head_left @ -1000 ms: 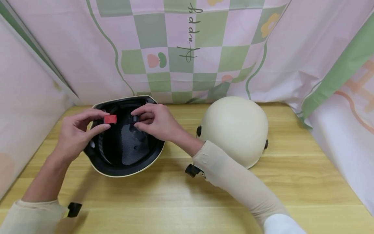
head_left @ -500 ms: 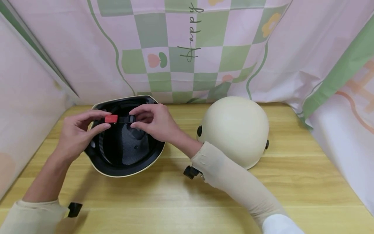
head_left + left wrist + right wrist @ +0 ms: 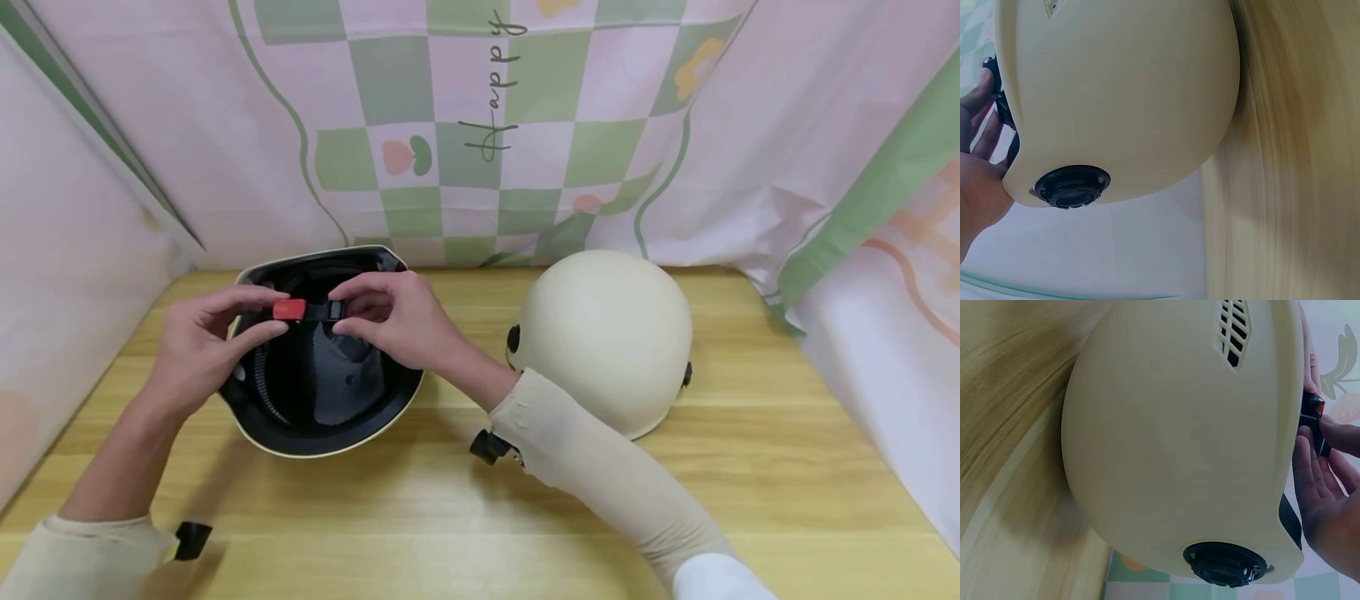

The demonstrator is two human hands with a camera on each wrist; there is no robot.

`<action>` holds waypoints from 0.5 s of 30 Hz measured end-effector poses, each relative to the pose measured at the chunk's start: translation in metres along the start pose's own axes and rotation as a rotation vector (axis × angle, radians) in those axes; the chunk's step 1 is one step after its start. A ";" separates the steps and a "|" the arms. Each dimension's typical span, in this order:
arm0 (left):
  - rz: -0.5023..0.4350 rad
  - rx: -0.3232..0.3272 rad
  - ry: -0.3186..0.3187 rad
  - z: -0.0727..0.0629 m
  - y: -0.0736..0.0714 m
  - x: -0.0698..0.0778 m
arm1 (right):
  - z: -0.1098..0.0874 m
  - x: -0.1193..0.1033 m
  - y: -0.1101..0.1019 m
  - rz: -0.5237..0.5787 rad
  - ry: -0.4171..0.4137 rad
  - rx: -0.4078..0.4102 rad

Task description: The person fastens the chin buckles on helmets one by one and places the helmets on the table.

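A cream helmet lies upside down at the left of the table, its black lining facing up. Above its opening, my left hand pinches a red buckle between thumb and fingers. Opposite it, my right hand pinches the black buckle clip of the chin strap. A short black piece spans the small gap between the red buckle and the clip. Both wrist views look at the shell from outside, which hides part of each hand; the right wrist view shows the black clip in the fingers.
A second cream helmet sits dome up on the wooden table, close to my right forearm. Round black fittings stick out from the near helmet's side. A patterned curtain hangs behind the table.
My right hand has shifted slightly left with the black clip, and my left slightly right with the red buckle. The two pieces are closer and in line; both helmets stay put.
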State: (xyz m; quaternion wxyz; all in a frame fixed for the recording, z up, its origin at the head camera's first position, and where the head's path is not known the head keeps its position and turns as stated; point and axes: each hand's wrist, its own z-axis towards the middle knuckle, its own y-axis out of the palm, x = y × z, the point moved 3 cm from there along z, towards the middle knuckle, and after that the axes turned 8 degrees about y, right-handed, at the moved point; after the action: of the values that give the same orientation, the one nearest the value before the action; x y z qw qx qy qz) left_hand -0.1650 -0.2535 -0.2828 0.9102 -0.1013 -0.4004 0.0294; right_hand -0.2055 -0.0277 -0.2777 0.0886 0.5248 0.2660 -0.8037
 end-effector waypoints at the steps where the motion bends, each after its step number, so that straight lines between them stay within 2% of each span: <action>1: -0.008 -0.001 0.001 0.000 0.000 0.000 | 0.000 0.000 0.001 -0.001 -0.001 0.000; 5: 0.006 -0.006 0.001 -0.002 -0.001 -0.001 | 0.000 0.002 0.002 0.023 0.007 0.000; 10: 0.020 -0.033 0.023 -0.002 -0.001 -0.001 | 0.001 0.003 0.002 0.079 0.061 0.005; 12: 0.007 -0.037 0.031 -0.001 -0.001 -0.001 | 0.001 0.003 0.001 0.078 0.075 0.008; 15: 0.036 -0.052 0.036 -0.001 -0.001 0.000 | 0.001 0.003 0.002 0.077 0.074 0.005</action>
State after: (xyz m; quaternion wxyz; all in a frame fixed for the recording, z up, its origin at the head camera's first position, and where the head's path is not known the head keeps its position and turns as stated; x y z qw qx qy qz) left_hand -0.1648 -0.2547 -0.2830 0.9137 -0.1328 -0.3825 0.0335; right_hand -0.2072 -0.0294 -0.2806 0.1082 0.5641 0.2468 -0.7805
